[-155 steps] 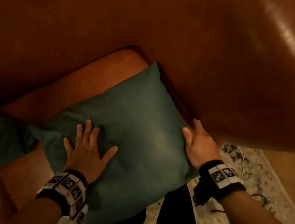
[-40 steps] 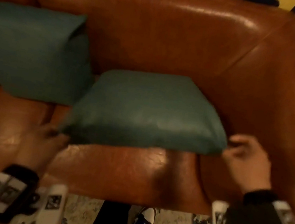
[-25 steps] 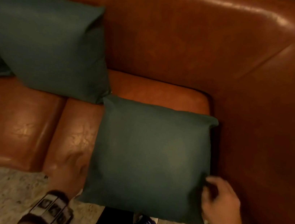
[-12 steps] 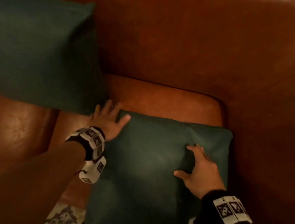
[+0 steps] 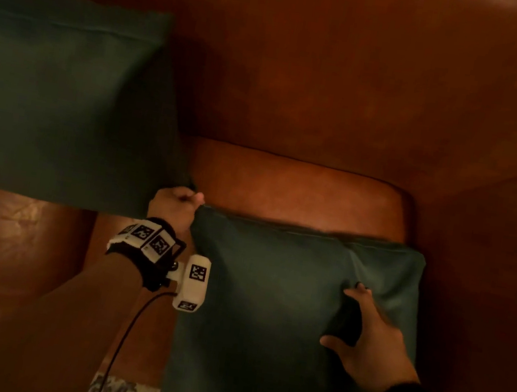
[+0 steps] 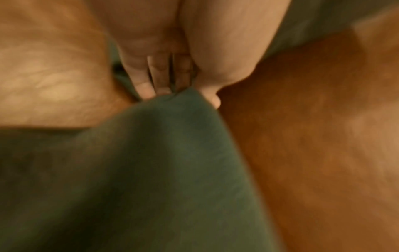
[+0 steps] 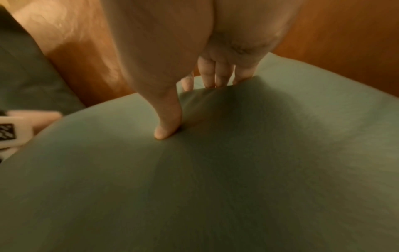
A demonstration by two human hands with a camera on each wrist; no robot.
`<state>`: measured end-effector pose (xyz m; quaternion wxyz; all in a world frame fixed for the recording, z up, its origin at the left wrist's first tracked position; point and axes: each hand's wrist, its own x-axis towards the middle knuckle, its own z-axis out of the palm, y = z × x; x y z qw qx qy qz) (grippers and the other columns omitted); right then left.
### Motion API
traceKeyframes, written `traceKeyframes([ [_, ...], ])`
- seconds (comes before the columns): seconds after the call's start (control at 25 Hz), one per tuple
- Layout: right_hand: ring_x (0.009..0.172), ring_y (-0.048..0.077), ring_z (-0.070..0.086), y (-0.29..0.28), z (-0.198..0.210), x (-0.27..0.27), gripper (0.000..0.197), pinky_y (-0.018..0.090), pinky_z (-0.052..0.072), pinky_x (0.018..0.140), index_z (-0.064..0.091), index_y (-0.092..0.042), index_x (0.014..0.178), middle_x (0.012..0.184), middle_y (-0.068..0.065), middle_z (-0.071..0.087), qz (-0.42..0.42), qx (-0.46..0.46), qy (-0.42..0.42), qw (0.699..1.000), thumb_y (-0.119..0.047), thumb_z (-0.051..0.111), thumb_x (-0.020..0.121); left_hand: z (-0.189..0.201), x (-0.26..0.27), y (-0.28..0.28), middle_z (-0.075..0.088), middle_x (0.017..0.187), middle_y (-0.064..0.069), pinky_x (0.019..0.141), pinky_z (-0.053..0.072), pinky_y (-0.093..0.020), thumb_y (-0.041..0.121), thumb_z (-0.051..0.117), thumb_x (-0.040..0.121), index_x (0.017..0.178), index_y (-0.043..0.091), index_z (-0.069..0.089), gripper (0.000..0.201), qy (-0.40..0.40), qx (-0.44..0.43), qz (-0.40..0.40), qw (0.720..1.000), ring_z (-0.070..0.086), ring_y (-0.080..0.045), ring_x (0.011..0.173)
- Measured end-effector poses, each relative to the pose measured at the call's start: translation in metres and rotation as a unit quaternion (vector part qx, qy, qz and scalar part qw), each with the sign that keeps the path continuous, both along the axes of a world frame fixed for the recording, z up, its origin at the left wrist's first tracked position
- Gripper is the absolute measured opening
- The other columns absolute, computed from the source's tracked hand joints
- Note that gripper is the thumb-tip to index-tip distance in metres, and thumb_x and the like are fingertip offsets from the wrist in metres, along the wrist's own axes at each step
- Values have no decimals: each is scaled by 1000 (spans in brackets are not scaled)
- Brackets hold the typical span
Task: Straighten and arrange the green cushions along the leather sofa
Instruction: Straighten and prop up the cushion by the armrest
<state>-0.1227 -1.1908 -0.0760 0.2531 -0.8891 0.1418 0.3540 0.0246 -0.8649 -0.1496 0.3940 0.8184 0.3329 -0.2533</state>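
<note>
Pinching the far left corner of the green cushion lying flat on the sofa seat, the left hand held on while the right hand squeezed a fold of its top.

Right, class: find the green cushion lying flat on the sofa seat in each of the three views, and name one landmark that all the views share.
Head view: the flat cushion fills the lower middle and right, left hand at its far left corner, right hand on top.
Left wrist view: it fills the lower left, its corner pinched.
Right wrist view: it fills the lower frame.
Shared landmark: the brown leather sofa.
</note>
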Motion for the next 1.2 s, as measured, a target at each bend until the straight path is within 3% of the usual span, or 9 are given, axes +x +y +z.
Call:
traceKeyframes([
  [0.2, 143, 12, 23, 0, -3, -3, 84, 23, 20, 114, 38, -32, 135, 155, -4, 27, 3, -1, -2, 1000, -34, 84, 64, 4, 17, -20, 64, 114, -16, 95, 42, -37, 26, 44, 97, 106, 8, 67, 30, 33, 121, -25, 992, 57, -35, 110],
  [0.4, 142, 14, 28, -1, -4, 4, 84, 25, 23, 114, 38, -34, 132, 154, -3, 30, 6, -6, 11, 1000, -35, 85, 63, -4, 6, -16, 58, 108, -11, 89, 38, -35, 44, 38, 98, 110, 6, 60, 46, 73, -3, 44, 996, 55, -32, 109],
  [0.6, 142, 13, 28, 2, -2, 3, 84, 25, 22, 114, 38, -34, 133, 155, -5, 27, 3, 5, -3, 1000, -37, 85, 63, -4, -6, -19, 62, 100, -20, 78, 35, -33, 44, 42, 96, 88, 10, 57, 38, 17, 77, -112, 991, 57, -37, 100],
  [0.76, 143, 14, 24, 0, -5, 4, 86, 26, 20, 114, 36, -35, 135, 154, -6, 27, 4, 8, -5, 1000, -37, 84, 64, 17, 4, -26, 56, 123, -18, 89, 39, -38, 48, 42, 94, 119, 12, 53, 46, -3, 129, -138, 982, 51, -36, 114],
  [0.84, 143, 15, 25, 2, -6, 3, 89, 27, 20, 115, 34, -35, 137, 154, -3, 30, 6, 16, -17, 1000, -36, 84, 64, 38, -16, -55, 51, 132, -15, 105, 36, -44, 47, 41, 92, 130, 13, 47, 52, -150, 172, -311, 922, 46, -34, 122],
  [0.92, 143, 17, 26, 2, -6, 0, 92, 26, 19, 115, 33, -32, 140, 153, 1, 32, 11, 23, -30, 999, -34, 84, 64, 54, -52, -105, 41, 145, -13, 114, 23, -50, 51, 40, 89, 140, 17, 38, 62, -238, 98, -547, 796, 35, -33, 135],
  [1.0, 143, 17, 25, 1, -7, -1, 93, 23, 17, 113, 35, -30, 141, 152, 3, 33, 9, 24, -44, 999, -32, 85, 63, 55, -74, -134, 16, 158, -7, 118, 4, -52, 61, 31, 89, 148, 32, 17, 68, -147, 76, -699, 695, 10, -31, 146],
  [1.04, 143, 16, 24, 1, -9, -2, 92, 22, 16, 113, 35, -30, 141, 153, 2, 33, 9, 22, -50, 998, -33, 84, 64, 42, -71, -126, 7, 160, -3, 117, -2, -52, 68, 22, 88, 148, 39, 9, 68, -108, 92, -700, 700, 2, -30, 147],
  [1.2, 145, 13, 19, 6, -16, 0, 88, 26, 17, 115, 34, -33, 140, 154, -2, 29, 5, 36, -58, 998, -37, 82, 66, 14, -34, -31, -2, 159, 9, 116, -2, -53, 77, -2, 79, 145, 48, 8, 73, 116, 176, -440, 873, -4, -25, 147],
])
